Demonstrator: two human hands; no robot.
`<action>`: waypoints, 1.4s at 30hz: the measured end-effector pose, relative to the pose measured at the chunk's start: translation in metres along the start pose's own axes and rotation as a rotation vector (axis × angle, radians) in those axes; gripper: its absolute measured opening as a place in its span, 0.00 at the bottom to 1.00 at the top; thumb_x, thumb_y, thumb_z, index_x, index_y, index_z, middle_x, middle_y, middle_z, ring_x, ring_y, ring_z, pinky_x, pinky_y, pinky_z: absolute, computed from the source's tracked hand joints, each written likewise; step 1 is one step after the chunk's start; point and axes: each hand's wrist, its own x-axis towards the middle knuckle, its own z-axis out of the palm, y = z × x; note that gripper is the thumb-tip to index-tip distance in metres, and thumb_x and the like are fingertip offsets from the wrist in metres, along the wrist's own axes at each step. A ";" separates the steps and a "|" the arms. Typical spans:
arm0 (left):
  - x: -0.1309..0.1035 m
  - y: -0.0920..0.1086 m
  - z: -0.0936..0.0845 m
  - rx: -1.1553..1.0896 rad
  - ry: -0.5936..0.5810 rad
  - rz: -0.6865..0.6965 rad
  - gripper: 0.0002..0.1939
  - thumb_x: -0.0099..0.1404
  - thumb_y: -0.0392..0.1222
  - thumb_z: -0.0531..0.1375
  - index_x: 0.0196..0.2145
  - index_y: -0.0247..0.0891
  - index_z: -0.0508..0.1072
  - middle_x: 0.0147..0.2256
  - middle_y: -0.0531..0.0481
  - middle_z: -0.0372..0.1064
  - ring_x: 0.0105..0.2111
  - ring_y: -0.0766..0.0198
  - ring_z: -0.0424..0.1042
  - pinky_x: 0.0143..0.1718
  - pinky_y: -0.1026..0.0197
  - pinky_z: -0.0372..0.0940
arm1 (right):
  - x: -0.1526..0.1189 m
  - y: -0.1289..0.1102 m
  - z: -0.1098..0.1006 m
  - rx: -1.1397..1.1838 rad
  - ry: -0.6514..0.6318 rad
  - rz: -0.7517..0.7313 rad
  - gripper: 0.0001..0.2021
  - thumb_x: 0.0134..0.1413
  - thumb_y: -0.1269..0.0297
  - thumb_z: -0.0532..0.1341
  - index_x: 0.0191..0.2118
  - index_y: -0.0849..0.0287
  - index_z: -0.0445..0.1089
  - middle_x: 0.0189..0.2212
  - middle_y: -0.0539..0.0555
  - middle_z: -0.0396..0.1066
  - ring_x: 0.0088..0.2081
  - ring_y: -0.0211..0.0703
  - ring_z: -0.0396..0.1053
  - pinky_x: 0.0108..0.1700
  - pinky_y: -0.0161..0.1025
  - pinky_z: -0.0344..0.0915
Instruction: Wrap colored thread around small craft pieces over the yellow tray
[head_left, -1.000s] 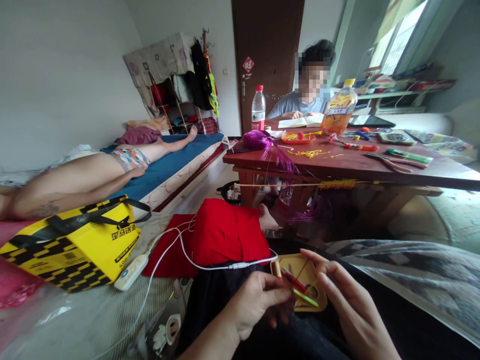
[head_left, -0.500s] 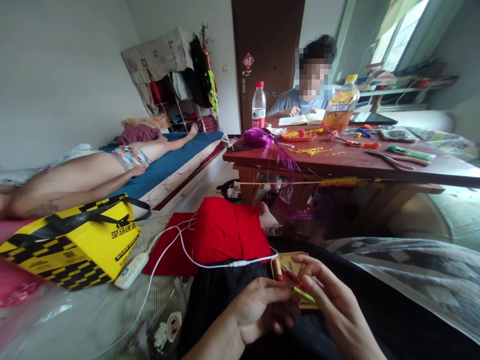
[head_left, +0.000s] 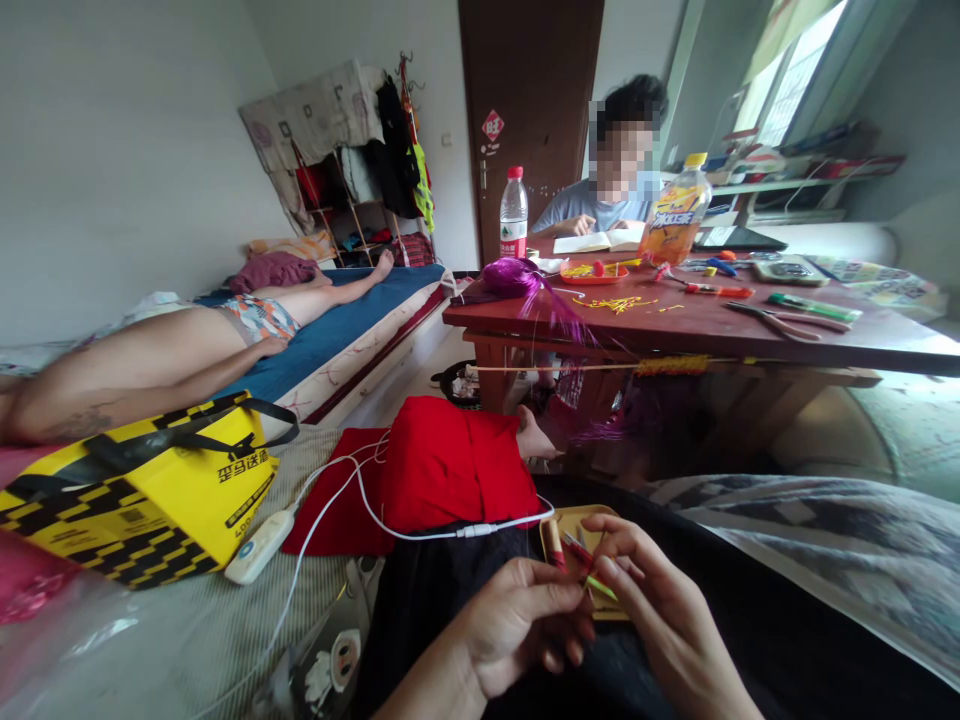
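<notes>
Low in the head view, my left hand [head_left: 517, 615] has its thumb and forefinger pressed together on something thin and small that I cannot make out. Close to its right, my right hand [head_left: 660, 600] also has thumb and fingers drawn together near the same spot; what lies between them is too small to name. Under and behind the fingers is a small yellow tray [head_left: 613, 609] over my dark-clothed lap. A beige and red spool-like cylinder [head_left: 553, 540] stands at its left side. A bright green thin piece [head_left: 602, 588] shows between my hands.
A red-brown table [head_left: 697, 318] holds bottles, purple strands [head_left: 517, 280], pliers [head_left: 776, 320] and several small yellow pieces. Another person [head_left: 615, 205] sits behind it with a book. Someone lies on the bed [head_left: 322, 325]. A white cable [head_left: 442, 536] crosses red cloth [head_left: 450, 465] near a yellow bag [head_left: 150, 500].
My hands stay close together over the tray, with only slight finger movement; the right fingertips have come a little lower. The whole view has shifted slightly.
</notes>
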 end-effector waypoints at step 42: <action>-0.001 0.005 0.010 0.226 0.123 0.142 0.14 0.44 0.45 0.66 0.23 0.30 0.71 0.19 0.51 0.67 0.17 0.72 0.63 0.16 0.70 0.59 | -0.006 0.013 0.005 0.412 -0.070 0.437 0.15 0.42 0.55 0.66 0.21 0.62 0.68 0.18 0.48 0.64 0.22 0.35 0.62 0.24 0.30 0.60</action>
